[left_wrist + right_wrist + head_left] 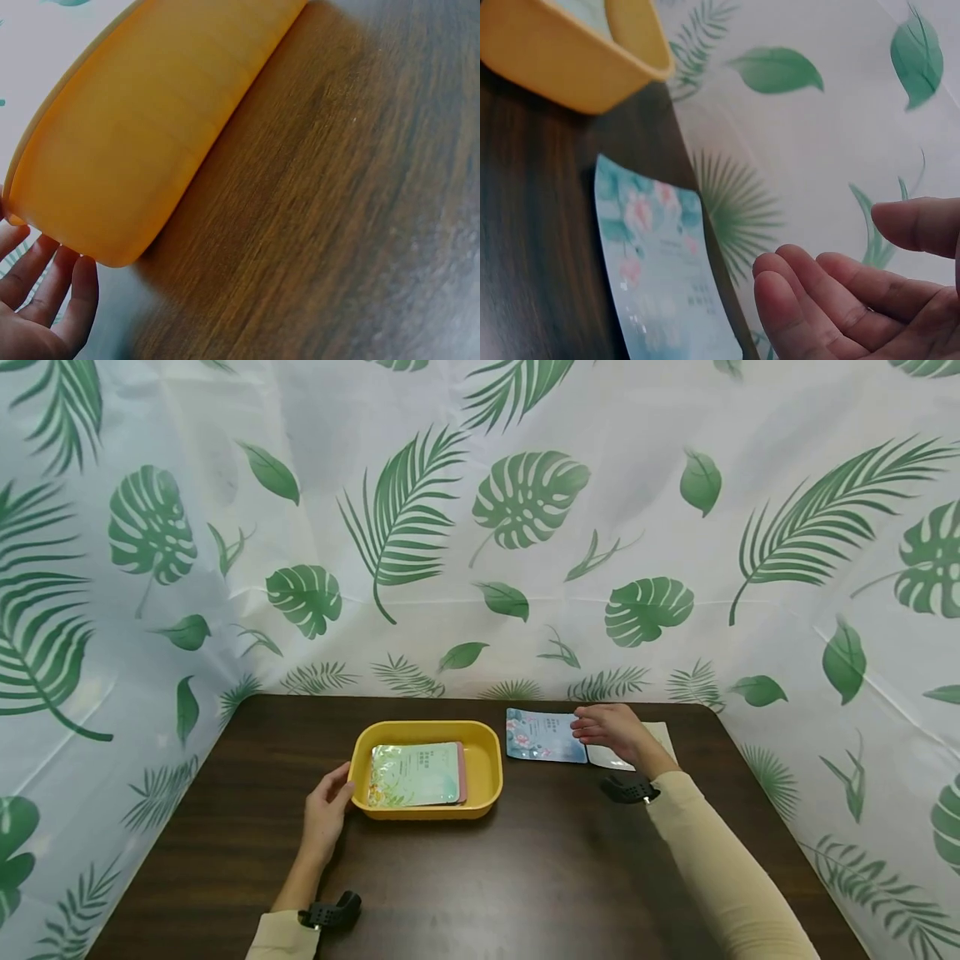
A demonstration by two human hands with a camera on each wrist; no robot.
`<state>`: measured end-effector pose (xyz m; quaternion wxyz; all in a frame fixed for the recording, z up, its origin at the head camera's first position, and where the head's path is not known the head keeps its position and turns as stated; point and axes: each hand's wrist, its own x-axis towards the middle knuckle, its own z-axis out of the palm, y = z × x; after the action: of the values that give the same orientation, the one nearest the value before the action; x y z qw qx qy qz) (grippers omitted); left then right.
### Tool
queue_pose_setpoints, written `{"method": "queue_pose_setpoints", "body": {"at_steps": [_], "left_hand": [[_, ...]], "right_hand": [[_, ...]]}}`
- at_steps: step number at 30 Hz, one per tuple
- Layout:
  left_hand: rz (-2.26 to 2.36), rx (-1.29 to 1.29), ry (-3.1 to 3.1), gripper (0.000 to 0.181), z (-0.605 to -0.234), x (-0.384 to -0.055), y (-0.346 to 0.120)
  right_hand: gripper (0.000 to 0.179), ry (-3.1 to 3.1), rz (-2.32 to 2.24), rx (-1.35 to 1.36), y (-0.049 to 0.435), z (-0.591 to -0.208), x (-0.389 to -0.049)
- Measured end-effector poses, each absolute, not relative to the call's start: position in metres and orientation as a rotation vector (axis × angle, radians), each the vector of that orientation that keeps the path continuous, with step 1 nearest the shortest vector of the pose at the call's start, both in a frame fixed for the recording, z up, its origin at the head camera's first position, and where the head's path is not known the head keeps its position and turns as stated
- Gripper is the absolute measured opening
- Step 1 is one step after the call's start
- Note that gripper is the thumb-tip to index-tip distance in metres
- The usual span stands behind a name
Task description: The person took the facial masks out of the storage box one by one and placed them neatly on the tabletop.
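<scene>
A yellow plastic tray [491, 777] stands on the table, with a light green sheet-mask packet [417, 774] lying over a pink one [462, 771] inside. My left hand [325, 810] touches the tray's left end from outside, its relaxed fingers [84, 289] against the end wall. No fingers show inside the tray. Right of it lies a blue floral packet [542, 735], also in the right wrist view [664, 262]. Over a pale packet [660, 735], partly hidden, hovers my right hand [611, 732]. Its fingers are loosely bent and hold nothing, the thumb apart from them.
The dark wood table [525, 877] has its back edge just beyond the packets. Behind and beside it hangs a white cloth [450, 543] printed with green leaves. Black bands [330, 910] are strapped to both wrists.
</scene>
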<state>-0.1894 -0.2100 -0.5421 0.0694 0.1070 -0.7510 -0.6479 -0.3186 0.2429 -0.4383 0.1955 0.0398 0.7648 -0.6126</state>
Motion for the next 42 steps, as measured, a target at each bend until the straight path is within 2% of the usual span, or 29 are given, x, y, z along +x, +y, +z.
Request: {"method": "queue_pose_setpoints", "body": {"at_steps": [15, 36, 42], "left_hand": [[-1.860, 0.370, -2.257, 0.038, -0.540, -0.192, -0.216], [-1.835, 0.367, -2.300, 0.038, -0.535, -0.197, -0.214], [-1.831, 0.364, -2.321, 0.039, -0.535, -0.197, -0.212]], "right_hand": [[0.045, 2.157, -1.674, 0.030, 0.205, -0.432, -0.316], [0.049, 2.159, -1.596, -0.004, 0.144, -0.419, -0.311], [0.040, 2.136, -1.609, 0.033, 0.127, -0.421, -0.311]]}}
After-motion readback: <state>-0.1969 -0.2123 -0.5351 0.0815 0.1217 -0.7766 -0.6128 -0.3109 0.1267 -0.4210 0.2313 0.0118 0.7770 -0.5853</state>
